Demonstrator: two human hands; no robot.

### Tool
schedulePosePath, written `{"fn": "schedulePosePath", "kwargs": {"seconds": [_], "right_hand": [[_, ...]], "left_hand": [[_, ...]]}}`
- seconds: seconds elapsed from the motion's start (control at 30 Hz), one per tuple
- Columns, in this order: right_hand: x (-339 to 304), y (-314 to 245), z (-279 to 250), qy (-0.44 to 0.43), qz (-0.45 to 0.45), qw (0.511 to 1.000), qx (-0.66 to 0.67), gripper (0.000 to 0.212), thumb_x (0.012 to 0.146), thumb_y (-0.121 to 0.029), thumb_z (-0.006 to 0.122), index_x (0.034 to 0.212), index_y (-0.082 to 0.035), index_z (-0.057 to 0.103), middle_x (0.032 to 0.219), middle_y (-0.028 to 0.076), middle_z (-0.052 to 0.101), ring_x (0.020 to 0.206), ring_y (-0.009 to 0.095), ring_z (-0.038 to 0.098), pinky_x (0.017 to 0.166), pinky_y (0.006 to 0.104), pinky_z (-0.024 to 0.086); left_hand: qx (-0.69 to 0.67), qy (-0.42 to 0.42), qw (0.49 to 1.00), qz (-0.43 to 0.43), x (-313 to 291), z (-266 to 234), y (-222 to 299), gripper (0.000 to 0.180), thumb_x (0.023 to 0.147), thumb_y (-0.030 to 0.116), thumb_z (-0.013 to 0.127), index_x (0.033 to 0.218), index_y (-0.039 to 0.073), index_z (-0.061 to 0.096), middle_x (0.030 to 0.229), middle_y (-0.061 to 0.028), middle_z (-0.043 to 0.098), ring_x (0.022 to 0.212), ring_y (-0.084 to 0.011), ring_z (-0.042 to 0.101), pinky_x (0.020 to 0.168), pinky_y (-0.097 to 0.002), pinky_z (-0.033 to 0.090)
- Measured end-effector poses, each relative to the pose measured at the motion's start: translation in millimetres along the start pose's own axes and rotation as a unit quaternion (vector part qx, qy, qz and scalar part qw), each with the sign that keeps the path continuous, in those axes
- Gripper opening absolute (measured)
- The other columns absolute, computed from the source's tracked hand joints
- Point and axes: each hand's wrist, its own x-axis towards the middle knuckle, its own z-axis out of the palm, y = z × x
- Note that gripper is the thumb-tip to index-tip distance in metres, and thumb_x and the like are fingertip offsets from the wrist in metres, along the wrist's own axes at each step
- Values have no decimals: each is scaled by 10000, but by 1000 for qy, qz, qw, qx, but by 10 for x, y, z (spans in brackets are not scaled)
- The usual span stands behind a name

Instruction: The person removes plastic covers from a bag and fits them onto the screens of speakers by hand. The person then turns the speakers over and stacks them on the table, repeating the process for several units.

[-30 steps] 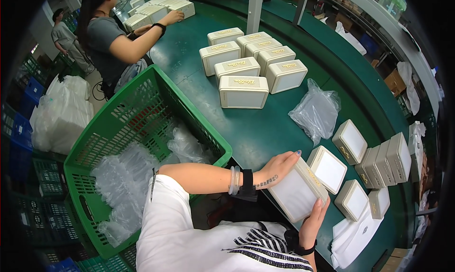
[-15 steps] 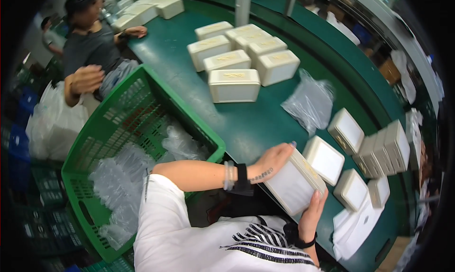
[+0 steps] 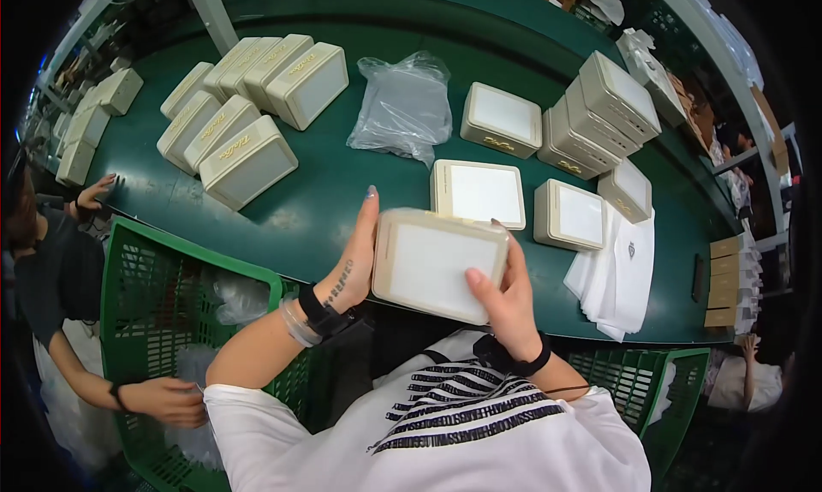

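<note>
A cream rectangular box [image 3: 428, 265] with a white top panel is held level in front of my body, at the table's near edge. My left hand [image 3: 349, 269] presses along its left side, a finger pointing up past the corner. Around the right end wraps my right hand [image 3: 507, 299], its thumb lying on the white panel. Just beyond the held box lies a similar box [image 3: 479, 192], and another box [image 3: 572, 216] sits to the right, touching white flat bags [image 3: 629, 269]. A clear plastic bag [image 3: 402, 107] lies flat farther back.
Several cream boxes [image 3: 248, 162] stand on edge at the left of the green table [image 3: 342, 196]; more form a stack [image 3: 610, 107] at the right. A green crate [image 3: 193, 256] holding clear plastic stands lower left, where a co-worker's hand [image 3: 163, 402] reaches in. Another green crate [image 3: 685, 398] is lower right.
My view has swung to the right. The held box has gone from steeply tilted to nearly level, still between both hands. A co-worker's hand now reaches into the left crate.
</note>
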Motion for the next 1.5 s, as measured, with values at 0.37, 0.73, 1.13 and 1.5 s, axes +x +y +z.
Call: {"fn": "schedulePosePath", "kwargs": {"seconds": [0.37,0.73,1.13,1.5], "right_hand": [[196,-142,-195,21,137,968,210,707,854,-224,690,1410,5,319,1316,124,498,1191,223,517,1010,335,416],[177,-62,-325,-57,114,966,224,872,774,-144,747,1463,-26,226,1389,136,424,1303,247,411,1084,378,336],[194,-26,-342,-51,236,913,329,632,926,-224,597,1408,41,287,1369,215,437,1236,349,495,1027,512,439],[120,-110,-274,-42,131,966,220,676,892,-203,640,1426,9,284,1378,180,441,1233,289,499,1022,422,437]], "left_hand": [[67,-143,985,74,-138,111,83,757,922,308,575,1514,90,158,1412,-129,410,1221,-244,517,967,-408,491],[170,-125,970,118,-183,179,112,779,918,504,534,1454,13,253,1381,-148,464,1253,-260,502,1003,-421,464],[52,-188,981,23,-69,-20,167,822,950,645,307,1468,12,232,1358,-199,487,1181,-298,565,962,-425,492],[138,-111,980,90,-202,137,156,680,927,395,490,1447,7,286,1302,-153,526,1142,-236,587,895,-384,539]]}}
